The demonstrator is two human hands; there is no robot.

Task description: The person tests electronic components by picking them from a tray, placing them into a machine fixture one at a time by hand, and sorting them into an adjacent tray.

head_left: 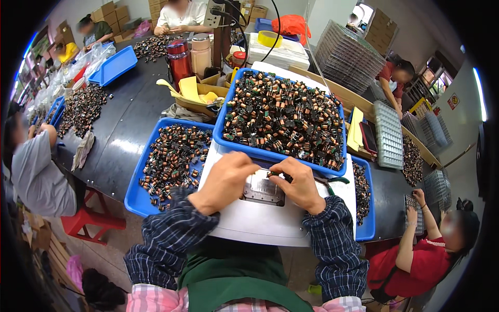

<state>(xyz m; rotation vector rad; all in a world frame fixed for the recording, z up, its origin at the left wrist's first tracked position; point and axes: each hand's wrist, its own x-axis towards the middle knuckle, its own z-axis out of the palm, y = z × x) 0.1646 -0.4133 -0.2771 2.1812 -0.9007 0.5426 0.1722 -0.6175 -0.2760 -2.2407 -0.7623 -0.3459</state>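
Over a metal plate (264, 188) set in a white work surface (249, 226), my two hands work close together. My right hand (299, 184) pinches a small dark wire-wound coil (272, 174) between thumb and fingers. Just left of it, my left hand (224, 179) is closed, its fingertips pressed together; whatever they hold is too small to make out. Directly beyond my hands stands a blue tray (280, 157) heaped with copper-and-black coils (283, 114). Pliers with green handles (330, 183) lie beside my right hand, partly hidden.
A second blue tray (136, 195) of coils sits at left, another (367, 208) at right. Behind are a red flask (178, 60), yellow paper (189, 89) and yellow tape (269, 39). Clear plastic trays (389, 135) stand at right. Co-workers sit around the dark table (122, 135).
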